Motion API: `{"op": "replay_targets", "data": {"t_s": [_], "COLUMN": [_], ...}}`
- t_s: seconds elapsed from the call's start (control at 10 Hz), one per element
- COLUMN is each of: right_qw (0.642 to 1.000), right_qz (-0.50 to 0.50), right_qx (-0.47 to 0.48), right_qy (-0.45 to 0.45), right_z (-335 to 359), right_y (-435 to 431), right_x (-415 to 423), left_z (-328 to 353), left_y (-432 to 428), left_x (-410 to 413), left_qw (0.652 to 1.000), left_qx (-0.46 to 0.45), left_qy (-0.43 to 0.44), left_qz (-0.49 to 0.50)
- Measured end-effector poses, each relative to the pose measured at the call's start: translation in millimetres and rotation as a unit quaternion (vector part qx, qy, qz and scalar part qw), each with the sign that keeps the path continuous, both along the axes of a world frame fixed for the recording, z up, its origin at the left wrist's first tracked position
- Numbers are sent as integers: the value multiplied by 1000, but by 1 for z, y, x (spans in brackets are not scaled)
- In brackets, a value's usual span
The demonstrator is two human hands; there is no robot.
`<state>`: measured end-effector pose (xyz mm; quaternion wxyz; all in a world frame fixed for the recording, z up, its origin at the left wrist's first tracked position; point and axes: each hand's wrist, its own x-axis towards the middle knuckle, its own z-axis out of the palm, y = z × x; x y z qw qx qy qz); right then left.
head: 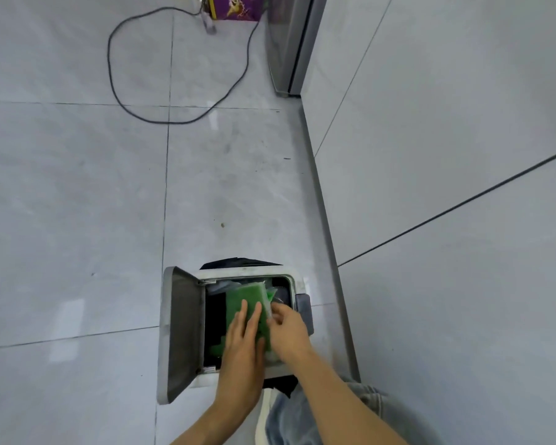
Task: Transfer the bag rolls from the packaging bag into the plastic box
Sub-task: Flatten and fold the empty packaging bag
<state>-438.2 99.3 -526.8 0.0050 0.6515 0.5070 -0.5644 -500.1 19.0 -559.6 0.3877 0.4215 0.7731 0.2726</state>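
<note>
We judge unpacking in hand: left hand [242, 340] flat on bag rolls [245, 293] above plastic box [251, 273], right hand [288, 330] pinches packaging bag [268, 296]; next, slide rolls out.

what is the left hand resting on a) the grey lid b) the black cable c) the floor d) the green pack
d, the left hand lies with straight fingers flat on the green pack in the box opening, while the right hand pinches the clear bag beside it

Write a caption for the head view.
Over the open plastic box, the left hand rests flat on green bag rolls while the right hand pinches their packaging bag.
</note>
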Motion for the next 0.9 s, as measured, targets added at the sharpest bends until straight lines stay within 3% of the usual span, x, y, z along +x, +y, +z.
{"op": "replay_targets", "data": {"t_s": [0.3,0.5,0.7,0.9], "right_qw": [997,999,998,992], "right_qz": [39,-5,-53,-103], "right_qx": [-48,-22,14,67], "right_qy": [-56,-26,-4,7], "right_z": [3,13,42,72], "right_y": [0,-2,-10,-26], "right_x": [13,27,38,56], "left_z": [-26,-28,-7,36], "left_y": [23,38,30,14], "left_x": [13,12,4,1], "left_qw": [986,970,982,988], "left_qx": [-82,-150,-119,-55], "left_qy": [59,66,41,69], "left_qz": [-129,-182,-143,-128]}}
